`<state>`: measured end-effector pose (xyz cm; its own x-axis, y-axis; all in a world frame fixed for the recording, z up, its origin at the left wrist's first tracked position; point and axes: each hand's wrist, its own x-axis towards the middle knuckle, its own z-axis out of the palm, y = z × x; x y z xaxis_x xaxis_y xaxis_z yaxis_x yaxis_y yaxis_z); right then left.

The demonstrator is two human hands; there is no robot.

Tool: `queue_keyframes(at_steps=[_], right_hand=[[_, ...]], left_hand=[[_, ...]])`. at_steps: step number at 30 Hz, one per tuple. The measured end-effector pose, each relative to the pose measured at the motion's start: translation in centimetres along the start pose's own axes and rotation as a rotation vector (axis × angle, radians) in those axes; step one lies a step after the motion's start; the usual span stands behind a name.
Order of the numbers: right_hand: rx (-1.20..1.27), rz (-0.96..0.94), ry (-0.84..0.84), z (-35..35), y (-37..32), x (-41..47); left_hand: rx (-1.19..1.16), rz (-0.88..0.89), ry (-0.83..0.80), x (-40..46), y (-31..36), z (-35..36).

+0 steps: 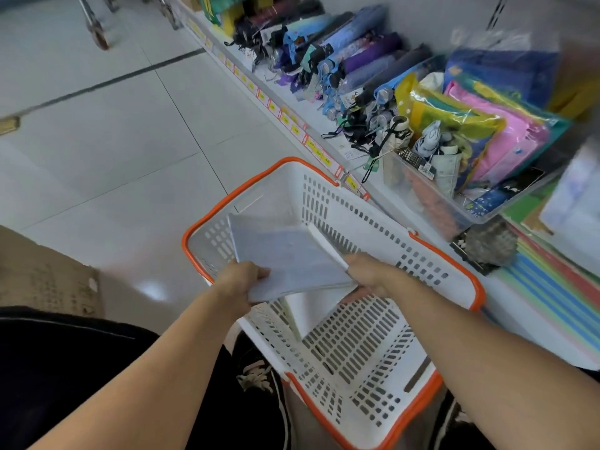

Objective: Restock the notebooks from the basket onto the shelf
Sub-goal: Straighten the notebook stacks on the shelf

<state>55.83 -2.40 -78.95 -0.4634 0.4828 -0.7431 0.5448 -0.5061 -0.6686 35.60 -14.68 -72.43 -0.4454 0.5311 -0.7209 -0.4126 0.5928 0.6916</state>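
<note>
A white plastic basket (pixel 363 219) with an orange rim sits on the floor beside the low shelf (pixel 402 216). Over the basket I hold a thin stack of pale blue-grey notebooks (pixel 285 254), tilted, its far end higher. My left hand (pixel 240 284) grips the stack's near left corner with the thumb on top. My right hand (pixel 373 274) grips its near right edge. Below the stack, a white notebook (pixel 311 313) lies inside the basket, partly hidden.
The shelf carries rows of folded umbrellas (pixel 341 60), a clear bin (pixel 431 196) of packaged goods, colourful plastic pouches (pixel 487 125) and striped coloured sheets (pixel 552 280). Yellow price tags line its edge. A cardboard box (pixel 48 277) stands at left. My shoes sit by the basket.
</note>
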Motion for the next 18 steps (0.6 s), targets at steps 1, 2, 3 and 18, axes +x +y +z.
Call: queue_keyframes(at_steps=[1,2,3,18], right_hand=[[0.021,-0.049,0.002,-0.5,-1.4,-1.3],[0.050,-0.089,-0.002,-1.2,-2.9,-2.8],[0.084,-0.121,-0.006,-2.0,-4.5,-4.4],[0.472,-0.903,0.148,-10.2,-17.2,-29.2]], left_hand=[[-0.083,-0.009,-0.117,-1.0,0.7,-0.4],[-0.177,0.001,-0.230,-2.0,1.3,-0.7],[-0.281,0.015,-0.325,-2.9,1.9,-0.9],[-0.189,0.806,-0.428,-17.1,22.9,9.7]])
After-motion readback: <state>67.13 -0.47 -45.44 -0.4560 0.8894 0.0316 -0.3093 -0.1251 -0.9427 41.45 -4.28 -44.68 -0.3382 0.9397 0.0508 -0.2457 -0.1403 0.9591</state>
